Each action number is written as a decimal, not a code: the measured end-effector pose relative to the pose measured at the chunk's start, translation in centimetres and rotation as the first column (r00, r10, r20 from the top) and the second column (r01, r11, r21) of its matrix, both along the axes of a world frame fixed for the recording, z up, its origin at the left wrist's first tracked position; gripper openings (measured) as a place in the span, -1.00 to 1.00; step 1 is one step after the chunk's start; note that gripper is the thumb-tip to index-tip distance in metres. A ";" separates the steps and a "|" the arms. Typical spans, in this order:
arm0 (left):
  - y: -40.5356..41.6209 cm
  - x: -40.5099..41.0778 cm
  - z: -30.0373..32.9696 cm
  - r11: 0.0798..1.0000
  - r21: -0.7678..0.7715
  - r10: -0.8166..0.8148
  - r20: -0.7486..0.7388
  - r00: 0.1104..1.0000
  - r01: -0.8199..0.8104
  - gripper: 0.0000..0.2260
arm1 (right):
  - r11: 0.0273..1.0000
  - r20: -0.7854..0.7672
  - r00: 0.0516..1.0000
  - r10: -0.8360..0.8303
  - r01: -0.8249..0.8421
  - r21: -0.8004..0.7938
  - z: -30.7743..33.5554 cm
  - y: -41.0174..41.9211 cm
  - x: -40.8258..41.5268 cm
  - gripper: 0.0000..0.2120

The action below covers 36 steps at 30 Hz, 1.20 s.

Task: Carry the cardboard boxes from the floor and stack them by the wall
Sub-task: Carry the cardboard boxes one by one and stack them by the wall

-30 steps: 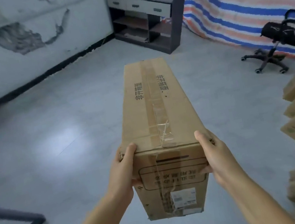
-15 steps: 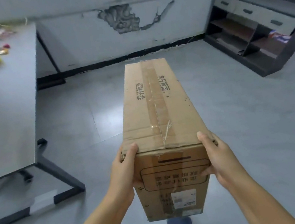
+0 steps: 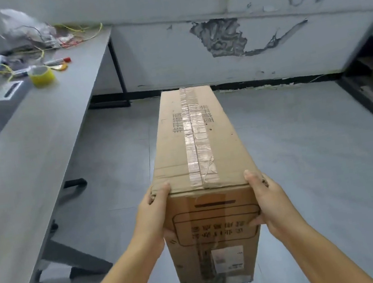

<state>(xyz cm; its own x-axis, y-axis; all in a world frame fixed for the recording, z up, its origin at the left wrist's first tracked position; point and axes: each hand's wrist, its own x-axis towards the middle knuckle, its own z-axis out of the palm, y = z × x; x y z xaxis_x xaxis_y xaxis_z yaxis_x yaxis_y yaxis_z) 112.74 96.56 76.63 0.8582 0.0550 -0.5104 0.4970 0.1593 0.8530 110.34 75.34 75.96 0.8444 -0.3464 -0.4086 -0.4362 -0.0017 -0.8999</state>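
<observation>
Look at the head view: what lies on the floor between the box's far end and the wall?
Nothing: bare grey floor runs from the box to the wall.

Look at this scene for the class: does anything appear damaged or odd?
Yes. The wall ahead has a large patch of peeled paint with cracks running right. On the cardboard box, held by the left hand and right hand, the tape is wrinkled and torn near the front edge.

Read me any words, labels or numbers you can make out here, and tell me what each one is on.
"非开箱面": printed twice on the top of the cardboard box, either side of the tape.
Framed print on the box's near end, between the left hand and right hand: upside down, too blurred to read.
White shipping label low on that end: too small.
</observation>
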 end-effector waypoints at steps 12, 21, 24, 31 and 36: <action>6.0 25.8 -1.9 0.987 0.026 0.159 -0.050 0.986 -0.158 -0.89 | 0.997 0.001 0.997 0.083 -0.083 0.005 -1.7 6.2 28.1 -0.84; 11.3 46.1 -0.1 0.996 0.045 0.082 0.018 0.996 -0.083 -0.87 | 0.997 0.060 0.998 0.033 -0.037 0.073 -0.2 11.3 47.2 -0.72; 11.5 52.2 -0.3 0.995 0.047 0.082 0.017 0.996 -0.083 -0.86 | 0.996 0.068 0.997 0.035 -0.040 0.074 -0.4 11.4 53.0 -0.76; 9.4 67.0 -3.5 0.995 0.050 0.089 0.042 0.995 -0.091 -0.87 | 0.993 0.049 0.998 0.042 -0.047 0.106 -3.5 9.5 67.8 -0.77; 6.5 80.1 -7.1 0.991 0.047 0.125 -0.012 0.992 -0.124 -0.81 | 0.994 -0.007 0.998 0.065 -0.064 0.088 -6.4 6.4 81.6 -0.77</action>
